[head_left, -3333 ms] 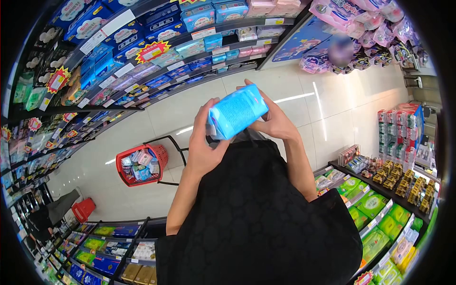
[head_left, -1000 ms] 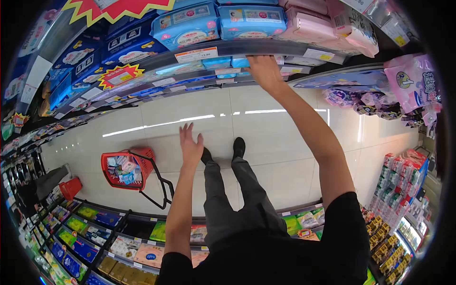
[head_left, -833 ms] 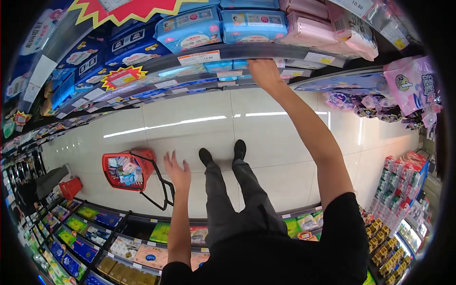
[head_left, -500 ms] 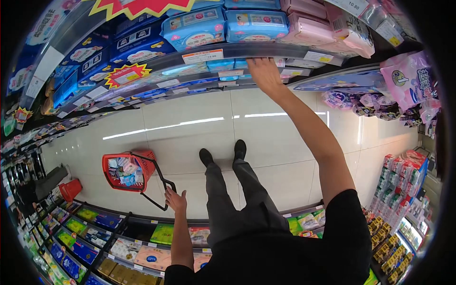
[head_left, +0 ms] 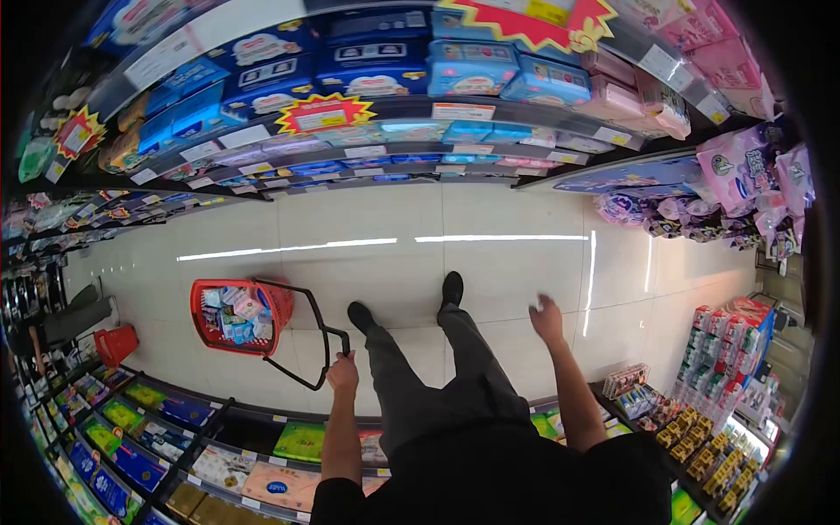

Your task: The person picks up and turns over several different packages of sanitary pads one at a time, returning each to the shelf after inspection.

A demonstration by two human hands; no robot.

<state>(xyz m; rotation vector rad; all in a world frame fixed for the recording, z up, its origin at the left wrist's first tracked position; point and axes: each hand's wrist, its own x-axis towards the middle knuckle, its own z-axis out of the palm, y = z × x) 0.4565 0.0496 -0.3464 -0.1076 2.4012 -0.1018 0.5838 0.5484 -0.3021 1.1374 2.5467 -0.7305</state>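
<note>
My left hand [head_left: 343,372] is closed round the end of the black handle [head_left: 336,332] of a red shopping basket [head_left: 278,308]. Inside the basket lie several blue, pink and white packages [head_left: 238,313]. Over the floor on the right, my right hand [head_left: 547,319] hangs away from the shelf with nothing in it, its fingers apart and slightly curled. Light blue packs [head_left: 472,68] and dark blue packs [head_left: 372,70] stand on the shelf in front of me.
Another person's legs [head_left: 74,319] and a second red basket [head_left: 116,345] are at the far left. Low shelves [head_left: 254,444] run along the bottom. Pink bags [head_left: 733,168] hang at the right, above a stacked display [head_left: 722,350].
My right hand has left the shelf edge and come down over the floor. My left hand has closed on the basket handle. The shelf packs appear further right.
</note>
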